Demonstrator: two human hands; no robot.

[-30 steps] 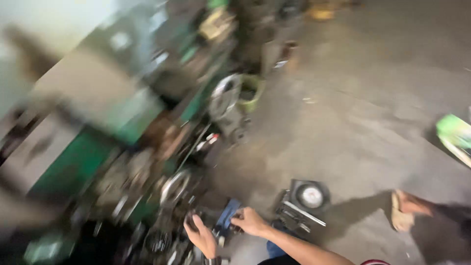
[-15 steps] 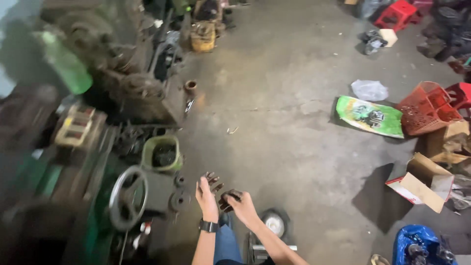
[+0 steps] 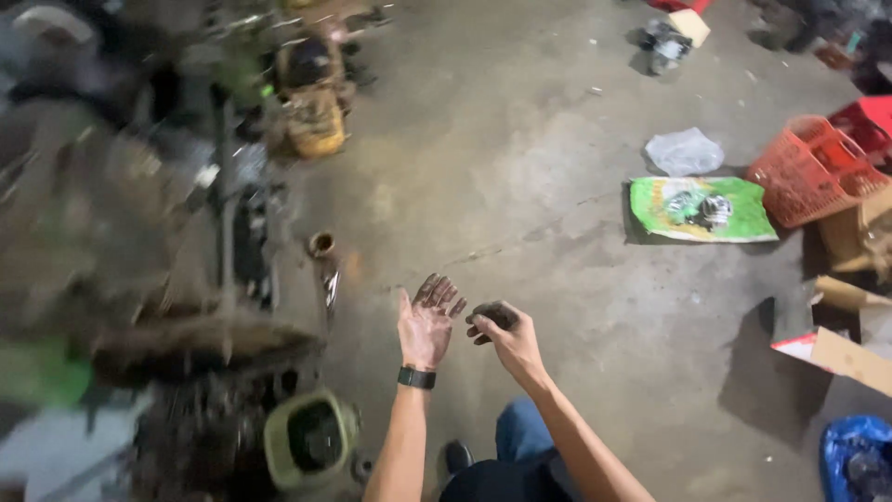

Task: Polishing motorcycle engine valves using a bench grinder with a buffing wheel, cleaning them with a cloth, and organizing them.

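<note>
My left hand (image 3: 427, 323) is open, palm up and smeared with black grease, with a dark watch (image 3: 416, 377) on its wrist. Just to its right, my right hand (image 3: 506, 336) has its fingers curled around a small dark greasy part (image 3: 491, 315). Both hands hover over the bare concrete floor (image 3: 520, 167), a small gap between them. My jeans and a dark shoe (image 3: 455, 455) show below.
A blurred green machine (image 3: 139, 242) with clutter fills the left. A green bucket (image 3: 311, 437) stands at its foot, with a small can (image 3: 321, 244) and a yellow container (image 3: 316, 125) further along. At right lie a green sack (image 3: 650, 200), white bag (image 3: 685, 151), orange basket (image 3: 806, 172), cardboard box (image 3: 850, 358) and blue bag (image 3: 850, 451).
The view has swung away from the machine toward the open floor. My hands, together on the dark part before, have separated; the left one has opened.
</note>
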